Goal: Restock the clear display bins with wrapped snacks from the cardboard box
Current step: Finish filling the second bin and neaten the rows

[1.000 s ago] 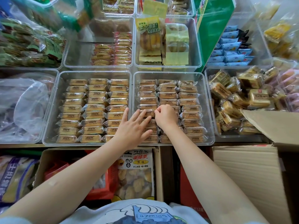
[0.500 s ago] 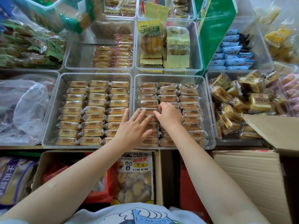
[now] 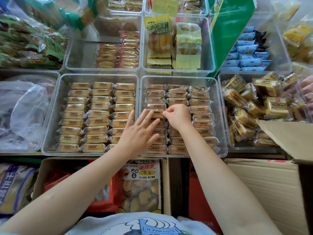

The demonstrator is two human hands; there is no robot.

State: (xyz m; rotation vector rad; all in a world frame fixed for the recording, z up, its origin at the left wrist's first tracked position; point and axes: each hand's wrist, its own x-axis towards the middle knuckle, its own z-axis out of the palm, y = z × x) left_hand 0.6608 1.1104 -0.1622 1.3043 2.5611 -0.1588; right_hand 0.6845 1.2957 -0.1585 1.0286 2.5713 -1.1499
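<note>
Two bins of wrapped snacks sit side by side at the counter's front edge: left bin (image 3: 50, 106), right bin (image 3: 218, 116). A cardboard box (image 3: 264, 187) stands below, right.

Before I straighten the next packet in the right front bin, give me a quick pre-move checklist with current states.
1. Left hand lies flat, fingers straight, on the wrapped tan snack packets: ok.
2. Right hand curled at the middle column; whether it pinches a packet: cannot tell.
3. Packets in the clear plastic right front bin lie in three columns: ok.
4. Clear left front bin holds neat rows: ok.
5. Brown cardboard box flap overlaps only the far-right bin: ok.
</note>
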